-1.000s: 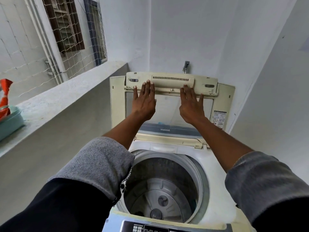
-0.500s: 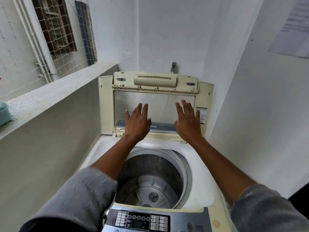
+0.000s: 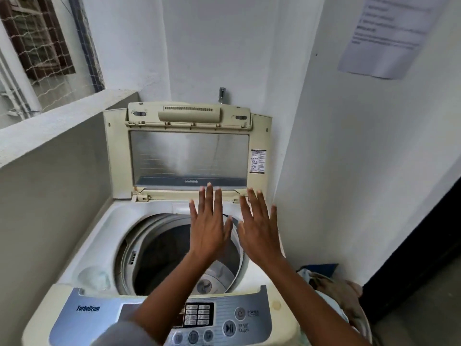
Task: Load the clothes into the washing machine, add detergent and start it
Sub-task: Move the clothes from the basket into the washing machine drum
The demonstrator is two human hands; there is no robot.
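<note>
A cream top-loading washing machine (image 3: 82, 248) fills the middle of the view. Its folded lid (image 3: 189, 156) stands upright against the back wall. The drum (image 3: 159, 253) below is open, and I see no clothes in it. My left hand (image 3: 208, 228) hovers over the drum's far right rim, fingers straight and spread, holding nothing. Just to its right, my right hand (image 3: 259, 231) is also flat and spread, holding nothing. A pile of clothes (image 3: 331, 290) lies in a container at the machine's right side. The control panel (image 3: 224, 320) runs along the near edge.
A grey ledge (image 3: 57, 123) with a netted window above it runs along the left. White walls close in behind and to the right, with a paper notice (image 3: 389, 33) on the right wall. A tap (image 3: 221, 94) sticks out above the lid.
Both hands have come off the raised lid and drawn back toward me over the drum. The view has swung right and down, showing the control panel and the clothes pile.
</note>
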